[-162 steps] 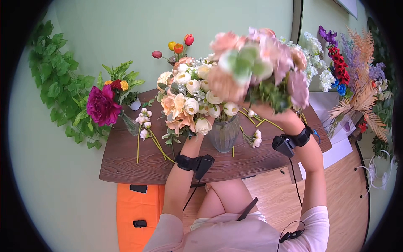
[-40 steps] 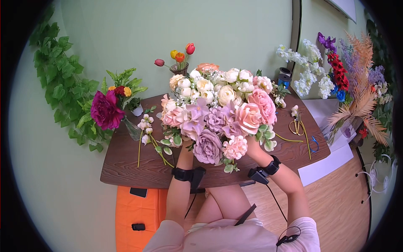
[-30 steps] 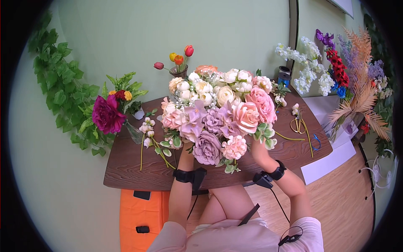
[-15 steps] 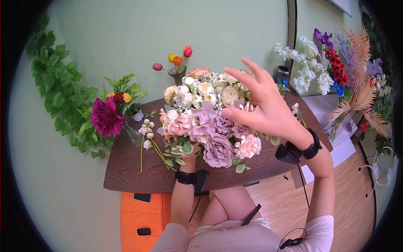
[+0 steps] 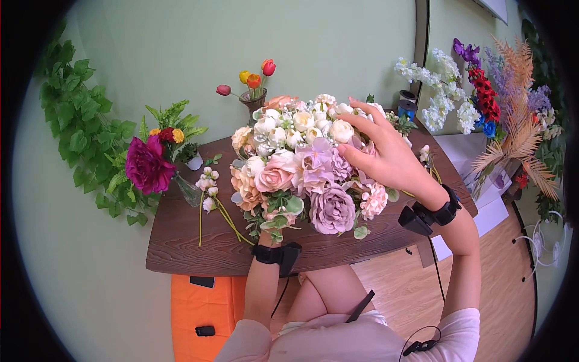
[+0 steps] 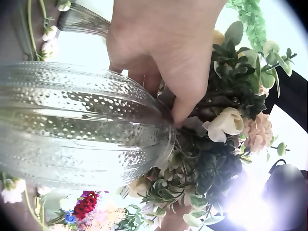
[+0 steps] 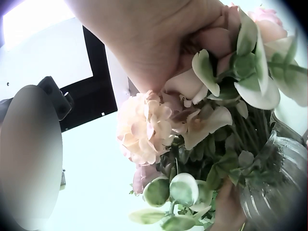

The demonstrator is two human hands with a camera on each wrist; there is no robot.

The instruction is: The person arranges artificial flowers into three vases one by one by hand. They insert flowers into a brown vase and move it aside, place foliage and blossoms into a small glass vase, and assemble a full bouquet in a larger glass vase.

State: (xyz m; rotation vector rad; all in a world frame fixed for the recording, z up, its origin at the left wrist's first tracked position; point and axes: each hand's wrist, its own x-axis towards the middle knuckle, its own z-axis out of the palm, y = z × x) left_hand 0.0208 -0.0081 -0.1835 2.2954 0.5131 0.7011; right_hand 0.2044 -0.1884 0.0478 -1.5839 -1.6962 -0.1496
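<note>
Bouquet (image 5: 313, 163) sat in vase (image 6: 86, 125), centre of head frame. Left hand (image 6: 161, 53) gripped vase near rim; right hand (image 5: 392, 157) spread over bouquet. Likely arranging step; next move probably called for light touch.

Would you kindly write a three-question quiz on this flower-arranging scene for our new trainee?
1. Multiple choice: at which part of the ribbed glass vase is the left-hand grip?
A) its base
B) its mouth
C) halfway down its side

2. True or false: in the head view, the magenta peony is to the left of the large bouquet.

3. Count: how many tulips show behind the large bouquet in the head view?

Key:
1. B
2. True
3. Four
</note>
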